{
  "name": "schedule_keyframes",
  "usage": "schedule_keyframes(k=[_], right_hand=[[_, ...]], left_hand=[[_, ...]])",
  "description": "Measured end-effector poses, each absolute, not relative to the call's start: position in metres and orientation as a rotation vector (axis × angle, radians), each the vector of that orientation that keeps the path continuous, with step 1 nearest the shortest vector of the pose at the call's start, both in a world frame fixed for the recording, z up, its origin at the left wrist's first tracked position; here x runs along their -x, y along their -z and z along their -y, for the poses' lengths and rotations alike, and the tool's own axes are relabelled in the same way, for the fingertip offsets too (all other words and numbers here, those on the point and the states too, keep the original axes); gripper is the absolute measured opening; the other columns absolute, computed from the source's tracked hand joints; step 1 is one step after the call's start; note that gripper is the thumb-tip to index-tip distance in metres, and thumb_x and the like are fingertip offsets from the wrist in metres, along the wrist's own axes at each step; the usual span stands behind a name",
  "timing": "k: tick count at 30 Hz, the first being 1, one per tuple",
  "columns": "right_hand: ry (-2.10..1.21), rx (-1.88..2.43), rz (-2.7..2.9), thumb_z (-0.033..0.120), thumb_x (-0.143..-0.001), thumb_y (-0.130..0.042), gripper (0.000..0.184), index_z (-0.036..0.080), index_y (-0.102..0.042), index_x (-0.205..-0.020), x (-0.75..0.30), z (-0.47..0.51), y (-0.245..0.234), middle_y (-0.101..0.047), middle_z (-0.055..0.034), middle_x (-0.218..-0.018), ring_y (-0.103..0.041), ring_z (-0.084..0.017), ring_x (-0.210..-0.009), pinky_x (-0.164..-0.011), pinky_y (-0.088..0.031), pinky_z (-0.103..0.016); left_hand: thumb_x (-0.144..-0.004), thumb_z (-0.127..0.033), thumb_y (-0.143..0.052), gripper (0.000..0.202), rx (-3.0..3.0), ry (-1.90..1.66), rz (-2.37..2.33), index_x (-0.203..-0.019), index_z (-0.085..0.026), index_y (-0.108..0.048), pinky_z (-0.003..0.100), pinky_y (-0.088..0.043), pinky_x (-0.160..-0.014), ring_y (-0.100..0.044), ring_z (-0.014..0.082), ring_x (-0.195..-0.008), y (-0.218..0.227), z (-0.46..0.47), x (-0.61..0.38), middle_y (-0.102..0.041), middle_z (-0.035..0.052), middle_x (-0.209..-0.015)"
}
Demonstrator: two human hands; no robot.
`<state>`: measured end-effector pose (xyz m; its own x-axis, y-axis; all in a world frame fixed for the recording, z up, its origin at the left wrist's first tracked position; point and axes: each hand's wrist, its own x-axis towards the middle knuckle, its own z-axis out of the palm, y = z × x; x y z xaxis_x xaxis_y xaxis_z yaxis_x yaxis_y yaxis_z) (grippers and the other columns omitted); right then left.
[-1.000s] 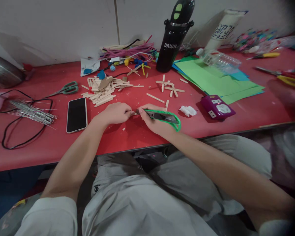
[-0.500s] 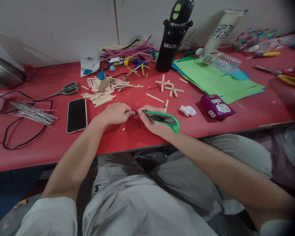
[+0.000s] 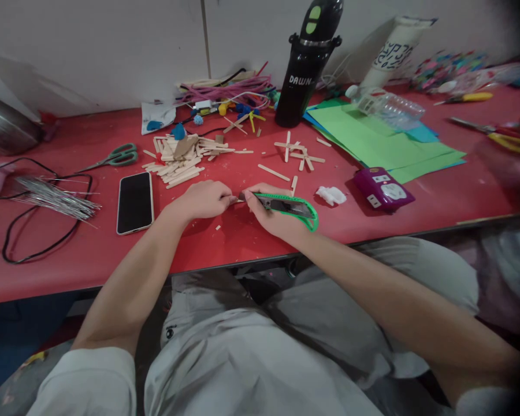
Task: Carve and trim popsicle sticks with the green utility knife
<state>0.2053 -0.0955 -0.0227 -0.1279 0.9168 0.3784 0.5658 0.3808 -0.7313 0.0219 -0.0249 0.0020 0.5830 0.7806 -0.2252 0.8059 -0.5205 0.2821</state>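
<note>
My left hand (image 3: 204, 199) is closed, its fingertips pinching a small wooden stick (image 3: 240, 200) of which only the end shows. Around a green box cutter (image 3: 308, 209) my right hand (image 3: 274, 218) is wrapped, the blade pointing left towards that stick end. Both hands are low over the red table (image 3: 219, 245), close together. Behind my left hand lies a heap of wooden craft sticks (image 3: 184, 164). Some sticks joined in star shapes (image 3: 301, 155) and a loose stick (image 3: 274, 173) lie behind my right hand.
A phone (image 3: 135, 203), scissors (image 3: 120, 156) and a bundle of thin wires (image 3: 58, 199) are at left. A black bottle (image 3: 301, 81) stands behind. At right are a purple socket adapter (image 3: 383, 188), a white lump (image 3: 330, 195), green paper sheets (image 3: 372, 136) and pliers (image 3: 498, 133).
The box cutter has shifted very slightly to the right, with a little more of the stick end showing. My left hand stays almost where it was.
</note>
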Motion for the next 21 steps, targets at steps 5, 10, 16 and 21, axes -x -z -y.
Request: schedule_keyframes(k=[5, 10, 16, 21], right_hand=[[-0.524, 1.279, 1.823, 0.039, -0.093, -0.051, 0.025, 0.021, -0.064, -0.083, -0.2052, 0.0946, 0.0251, -0.07, -0.0021, -0.073, -0.064, -0.015, -0.067, -0.067, -0.046, -0.026], [-0.512, 1.293, 1.851, 0.039, -0.093, -0.051, 0.023, 0.023, -0.062, -0.082, -0.206, 0.0943, 0.0253, -0.071, -0.0021, -0.076, -0.065, -0.016, -0.07, -0.068, -0.048, -0.027], [-0.536, 1.344, 1.806, 0.042, -0.094, -0.05, 0.025, 0.023, -0.062, -0.084, -0.2071, 0.0944, 0.0233, -0.071, -0.0029, -0.075, -0.067, -0.017, -0.072, -0.072, -0.049, -0.028], [-0.531, 1.332, 1.85, 0.042, -0.095, -0.049, 0.025, 0.023, -0.06, -0.083, -0.2071, 0.0929, 0.0236, -0.072, -0.0028, -0.079, -0.067, -0.017, -0.074, -0.074, -0.049, -0.028]], left_hand=[[-0.088, -0.041, -0.04, 0.034, -2.456, 0.112, -1.295, -0.067, -0.02, -0.057, 0.031, -0.027, -0.058, -0.046, 0.016, -0.06, -0.0027, 0.0258, -0.0231, -0.061, 0.0047, -0.068], [-0.089, -0.046, -0.04, 0.038, -2.463, 0.093, -1.299, -0.066, -0.02, -0.055, 0.031, -0.027, -0.058, -0.046, 0.0156, -0.06, -0.0016, 0.0252, -0.0225, -0.061, 0.0046, -0.069], [-0.089, -0.046, -0.039, 0.038, -2.442, 0.108, -1.305, -0.064, -0.021, -0.053, 0.031, -0.026, -0.057, -0.043, 0.0156, -0.058, -0.003, 0.0259, -0.0227, -0.059, 0.004, -0.066], [-0.086, -0.039, -0.042, 0.032, -2.445, 0.088, -1.295, -0.064, -0.021, -0.057, 0.031, -0.026, -0.059, -0.045, 0.0162, -0.059, -0.0029, 0.0255, -0.0222, -0.06, 0.0045, -0.067]])
